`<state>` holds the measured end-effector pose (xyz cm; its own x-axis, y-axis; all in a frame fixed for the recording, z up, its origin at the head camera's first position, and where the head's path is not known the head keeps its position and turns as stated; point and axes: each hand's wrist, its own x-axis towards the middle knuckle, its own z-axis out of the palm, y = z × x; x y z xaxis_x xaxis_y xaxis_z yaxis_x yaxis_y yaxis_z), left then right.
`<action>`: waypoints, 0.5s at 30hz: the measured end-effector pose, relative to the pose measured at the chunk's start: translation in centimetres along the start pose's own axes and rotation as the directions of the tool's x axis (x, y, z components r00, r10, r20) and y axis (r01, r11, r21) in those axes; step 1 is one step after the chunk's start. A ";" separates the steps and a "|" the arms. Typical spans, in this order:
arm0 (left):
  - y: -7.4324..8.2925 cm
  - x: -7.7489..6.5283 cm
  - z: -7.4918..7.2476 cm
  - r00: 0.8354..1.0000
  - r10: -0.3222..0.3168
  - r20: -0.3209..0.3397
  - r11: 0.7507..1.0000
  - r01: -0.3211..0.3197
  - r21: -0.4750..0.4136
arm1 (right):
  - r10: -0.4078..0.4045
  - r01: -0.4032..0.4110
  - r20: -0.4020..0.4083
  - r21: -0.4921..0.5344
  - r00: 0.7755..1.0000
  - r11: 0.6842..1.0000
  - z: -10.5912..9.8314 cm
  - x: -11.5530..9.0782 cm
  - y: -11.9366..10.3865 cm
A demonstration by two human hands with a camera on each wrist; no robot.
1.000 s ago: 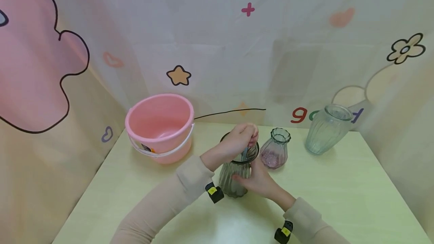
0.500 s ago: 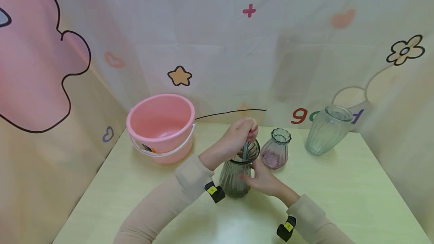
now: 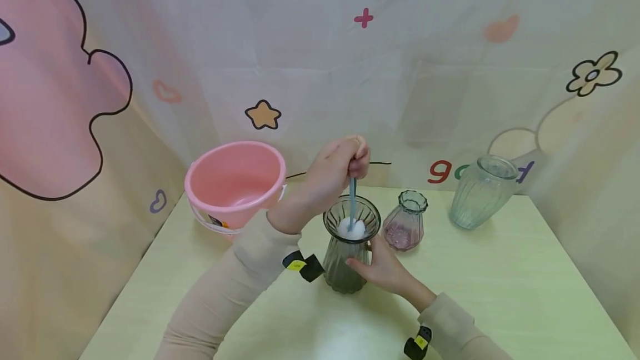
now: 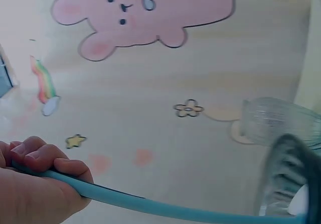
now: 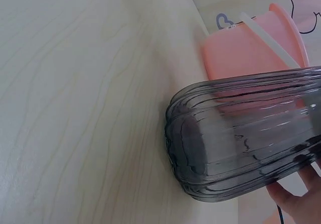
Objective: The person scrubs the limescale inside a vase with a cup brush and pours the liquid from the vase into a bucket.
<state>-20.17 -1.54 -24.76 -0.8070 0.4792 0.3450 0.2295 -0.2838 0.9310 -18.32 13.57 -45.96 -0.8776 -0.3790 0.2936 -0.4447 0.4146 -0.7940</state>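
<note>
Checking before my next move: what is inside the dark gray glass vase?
Inside the vase, near its mouth, a white rounded head shows on a blue handle held by the left hand. The head partly blocks the view down; tinted, ribbed glass blurs the depths.

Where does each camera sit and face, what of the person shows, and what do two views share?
Head: on the head, facing forward and down over the tabletop; both sleeves show, left hand gripping the blue handle, right hand holding the dark glass vase.
Left wrist: worn there, facing along the handle towards the vase's mouth, patterned curtain behind; part of the left hand shows.
Right wrist: worn there, facing the vase's side, pink bucket beyond; part of the right hand shows.
Head and right wrist share the bucket.
</note>
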 end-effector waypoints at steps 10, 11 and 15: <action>-0.1 0.1 0.1 0.999 0.034 0.000 0.999 -0.034 -0.031 | 0.036 -0.037 -0.045 -0.018 0.998 0.999 0.1 -0.1 -0.1; -0.5 0.2 0.1 1.000 0.028 -0.004 0.999 -0.028 -0.029 | 0.033 -0.035 -0.054 -0.023 0.998 0.999 0.1 -0.1 -0.1; -2.5 0.5 0.1 0.999 -0.026 -0.048 0.999 0.024 -0.046 | 0.017 -0.022 -0.098 -0.054 0.995 0.998 0.2 0.0 0.0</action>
<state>-21.06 -0.52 -26.93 -0.8378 0.4461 0.3147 0.1850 -0.3103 0.9325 -18.31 13.39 -46.05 -0.8984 -0.2889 0.3309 -0.4340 0.4673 -0.7703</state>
